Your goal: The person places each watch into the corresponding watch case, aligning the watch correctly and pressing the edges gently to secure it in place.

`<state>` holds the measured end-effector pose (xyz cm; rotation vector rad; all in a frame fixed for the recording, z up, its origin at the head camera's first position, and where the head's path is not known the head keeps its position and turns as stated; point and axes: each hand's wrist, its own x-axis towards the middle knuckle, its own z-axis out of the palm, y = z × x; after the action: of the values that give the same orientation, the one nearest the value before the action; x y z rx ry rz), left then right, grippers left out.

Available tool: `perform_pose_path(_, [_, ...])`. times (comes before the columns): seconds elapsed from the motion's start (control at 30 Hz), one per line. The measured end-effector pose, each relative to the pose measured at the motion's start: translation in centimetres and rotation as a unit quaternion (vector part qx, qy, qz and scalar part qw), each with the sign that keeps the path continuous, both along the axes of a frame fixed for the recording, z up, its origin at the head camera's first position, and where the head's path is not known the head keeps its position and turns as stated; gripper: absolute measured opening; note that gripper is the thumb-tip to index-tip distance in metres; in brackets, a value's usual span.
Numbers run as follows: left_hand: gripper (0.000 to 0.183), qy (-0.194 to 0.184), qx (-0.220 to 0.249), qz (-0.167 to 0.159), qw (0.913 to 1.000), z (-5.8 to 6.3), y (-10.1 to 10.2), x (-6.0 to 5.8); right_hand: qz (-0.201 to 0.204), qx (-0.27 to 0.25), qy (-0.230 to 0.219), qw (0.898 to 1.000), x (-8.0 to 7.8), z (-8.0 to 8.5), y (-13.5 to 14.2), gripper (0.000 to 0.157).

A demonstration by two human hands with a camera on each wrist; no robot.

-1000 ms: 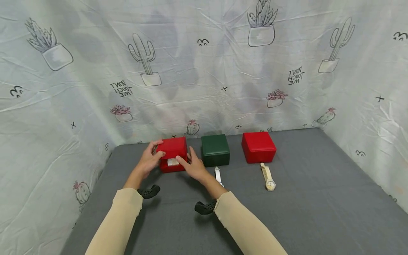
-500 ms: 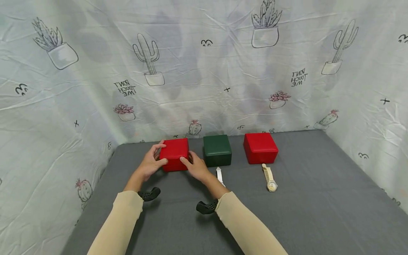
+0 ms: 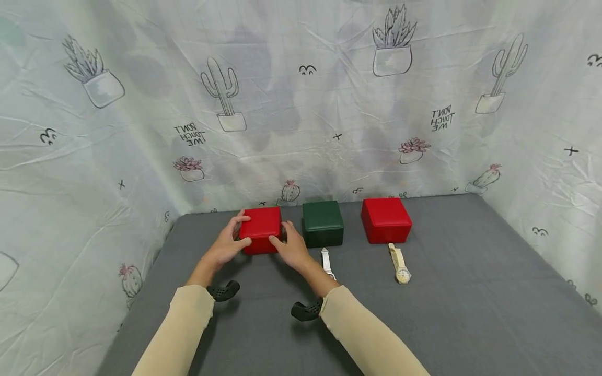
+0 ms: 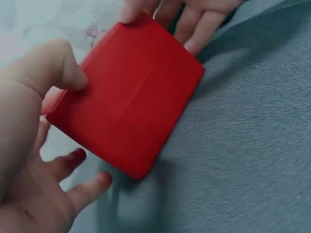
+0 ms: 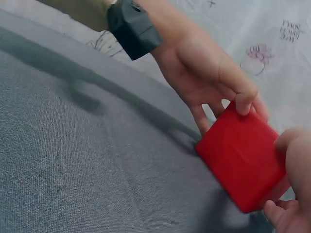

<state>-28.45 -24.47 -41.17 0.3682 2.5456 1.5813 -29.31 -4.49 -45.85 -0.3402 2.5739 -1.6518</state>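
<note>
A red box (image 3: 261, 223) with its lid down stands at the left of the grey table, between both hands. My left hand (image 3: 227, 244) grips its left side, thumb on the front edge of the lid and a finger on top. In the left wrist view, other fingers of the left hand (image 4: 53, 179) spread below the box. My right hand (image 3: 293, 248) holds the opposite side, thumb at the front right corner and fingers along the side. The right wrist view shows the front of the red box (image 5: 245, 158) with a thumb at each upper corner.
A green box (image 3: 323, 223) stands just right of the held one, and a second red box (image 3: 386, 220) further right. In front lie a white watch (image 3: 326, 259), partly behind the right forearm, and a cream-strapped watch (image 3: 400, 266). A patterned curtain (image 3: 282, 104) hangs behind the table (image 3: 451, 292).
The lid of the left red box was partly raised, with something white showing inside, and has come down. Both hands have kept hold of the box.
</note>
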Motion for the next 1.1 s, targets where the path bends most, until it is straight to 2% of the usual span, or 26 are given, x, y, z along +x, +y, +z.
perform_pose_path(0.13, [0.056, 0.011, -0.078, 0.012, 0.9968, -0.7, -0.3, -1.1, 0.001, -0.018, 0.017, 1.000, 0.2, 0.9, 0.4, 0.061])
perform_pose_path(0.23, [0.056, 0.042, -0.140, 0.034, 0.9886, -1.4, -0.2, -1.9, 0.018, -0.030, 0.030, 0.999, 0.7, 1.9, 1.3, 0.056])
perform_pose_path(0.37, [0.062, 0.086, -0.171, 0.055, 0.9800, -0.7, 1.6, -1.3, 0.029, -0.029, 0.057, 0.998, 1.4, 2.9, 3.5, 0.044])
perform_pose_path(0.57, [0.057, 0.127, -0.170, 0.051, 0.9758, 0.3, 4.7, -0.2, 0.018, -0.051, 0.090, 0.995, 2.1, 4.0, 7.7, 0.034])
perform_pose_path(0.77, [0.052, 0.152, -0.151, 0.011, 0.9768, 0.9, 7.4, 0.0, -0.023, -0.070, 0.138, 0.988, 1.7, 4.4, 11.8, 0.032])
perform_pose_path(0.93, [0.050, 0.146, -0.129, -0.017, 0.9806, 0.6, 9.2, -0.6, -0.065, -0.027, 0.169, 0.983, 0.7, 4.4, 14.0, 0.031])
perform_pose_path(1.1, [0.051, 0.140, -0.125, -0.036, 0.9817, 0.2, 10.9, -1.7, -0.077, -0.001, 0.173, 0.982, 0.0, 3.8, 15.3, 0.035])
